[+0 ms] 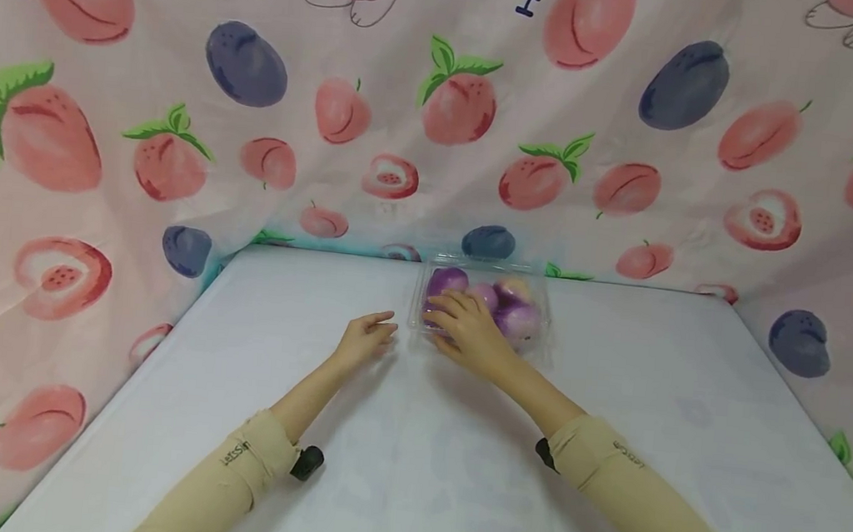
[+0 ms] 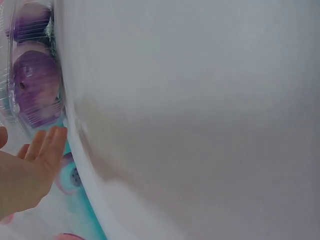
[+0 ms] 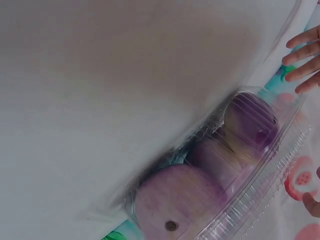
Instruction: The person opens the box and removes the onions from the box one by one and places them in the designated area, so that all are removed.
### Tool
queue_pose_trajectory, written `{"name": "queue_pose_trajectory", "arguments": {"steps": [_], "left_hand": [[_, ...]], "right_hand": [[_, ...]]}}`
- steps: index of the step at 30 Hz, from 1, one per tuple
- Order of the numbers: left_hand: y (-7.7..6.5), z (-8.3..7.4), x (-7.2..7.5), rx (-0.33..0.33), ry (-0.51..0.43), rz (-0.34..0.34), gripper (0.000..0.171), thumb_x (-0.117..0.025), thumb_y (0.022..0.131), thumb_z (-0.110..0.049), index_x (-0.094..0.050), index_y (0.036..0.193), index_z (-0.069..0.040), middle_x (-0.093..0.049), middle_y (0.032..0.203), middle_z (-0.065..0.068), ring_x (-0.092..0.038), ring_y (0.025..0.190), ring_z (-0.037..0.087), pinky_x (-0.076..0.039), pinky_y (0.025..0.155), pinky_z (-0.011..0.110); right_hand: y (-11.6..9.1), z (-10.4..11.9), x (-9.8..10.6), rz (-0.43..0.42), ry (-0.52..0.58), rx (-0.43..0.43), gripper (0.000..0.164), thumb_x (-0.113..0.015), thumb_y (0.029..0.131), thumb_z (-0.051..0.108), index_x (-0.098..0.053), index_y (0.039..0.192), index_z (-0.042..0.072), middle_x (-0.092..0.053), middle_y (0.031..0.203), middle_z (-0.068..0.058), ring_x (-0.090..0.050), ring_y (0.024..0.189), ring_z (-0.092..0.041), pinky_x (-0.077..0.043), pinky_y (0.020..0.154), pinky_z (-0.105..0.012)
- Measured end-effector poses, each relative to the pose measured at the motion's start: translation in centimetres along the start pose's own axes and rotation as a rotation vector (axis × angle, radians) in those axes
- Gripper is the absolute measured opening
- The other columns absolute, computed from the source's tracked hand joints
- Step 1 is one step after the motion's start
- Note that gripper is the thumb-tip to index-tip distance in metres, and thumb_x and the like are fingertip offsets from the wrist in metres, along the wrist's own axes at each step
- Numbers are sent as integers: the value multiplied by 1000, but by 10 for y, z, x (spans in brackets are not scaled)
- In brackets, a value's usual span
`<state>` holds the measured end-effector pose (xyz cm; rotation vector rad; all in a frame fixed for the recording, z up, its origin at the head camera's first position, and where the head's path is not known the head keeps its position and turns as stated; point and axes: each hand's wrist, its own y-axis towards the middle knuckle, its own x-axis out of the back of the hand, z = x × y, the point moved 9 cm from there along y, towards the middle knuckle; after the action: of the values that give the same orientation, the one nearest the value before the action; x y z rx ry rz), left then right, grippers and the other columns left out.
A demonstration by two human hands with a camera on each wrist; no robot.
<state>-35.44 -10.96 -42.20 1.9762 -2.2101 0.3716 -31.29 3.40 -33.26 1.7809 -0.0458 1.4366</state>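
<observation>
A clear plastic clamshell box (image 1: pixel 549 317) stands near the table's back edge. Several round purple-and-pink fruits (image 1: pixel 518 322) fill it; one shows a dark round spot in the right wrist view. My right hand (image 1: pixel 475 332) reaches over the box's front left part, overlapping it in the head view. Its fingers (image 3: pixel 302 55) are extended and spread, the thumb well apart from them, with nothing pinched between. To the left of the box is my left hand (image 1: pixel 362 343), palm turned toward it, fingers loosely bent and holding nothing. The left fingertips (image 2: pixel 60 132) come close to the box's side.
A white-covered table (image 1: pixel 304 290) spreads around the box. Behind it hangs a pink fruit-print cloth (image 1: pixel 382 70), which also rises along both sides. A black wrist device (image 1: pixel 308 463) sits under the left sleeve cuff, another (image 1: pixel 545 452) under the right.
</observation>
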Motion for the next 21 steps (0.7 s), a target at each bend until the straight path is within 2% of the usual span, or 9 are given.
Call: {"name": "queue_pose_trajectory", "arguments": {"steps": [6, 10, 13, 17, 21], "left_hand": [[9, 9, -9, 82, -200, -10, 46, -50, 98, -14, -40, 140, 2, -48, 136, 26, -50, 124, 40, -46, 99, 43], [13, 14, -16, 142, -295, 11, 44, -47, 98, -13, -40, 140, 2, -50, 135, 26, -53, 121, 38, -48, 97, 41], [14, 17, -17, 195, -392, -3, 43, -47, 99, -13, -42, 139, 0, -52, 134, 25, -55, 120, 36, -50, 95, 37], [16, 18, -19, 232, -480, -11, 42, -48, 98, -13, -43, 138, -1, -51, 135, 23, -54, 122, 35, -50, 95, 34], [17, 21, -26, 255, -546, 19, 43, -47, 99, -12, -41, 139, -1, -49, 137, 23, -52, 124, 34, -48, 98, 34]], "right_hand": [[9, -10, -9, 40, -2, -97, 29, -68, 86, 19, -67, 113, 11, -59, 128, -11, -49, 124, -32, -35, 105, -51], [14, -10, -13, 41, -26, -89, 26, -67, 86, 18, -67, 111, 12, -60, 127, -12, -50, 124, -34, -38, 102, -54], [18, -9, -18, 60, -33, -83, 26, -65, 88, 17, -67, 113, 13, -59, 129, -11, -48, 126, -34, -36, 103, -58], [25, -12, -26, 111, -28, -104, 30, -65, 89, 20, -65, 118, 14, -56, 134, -9, -45, 129, -32, -32, 105, -61], [30, -15, -37, 202, -68, -126, 38, -67, 87, 28, -62, 124, 15, -51, 140, -9, -41, 133, -33, -30, 106, -62]]}}
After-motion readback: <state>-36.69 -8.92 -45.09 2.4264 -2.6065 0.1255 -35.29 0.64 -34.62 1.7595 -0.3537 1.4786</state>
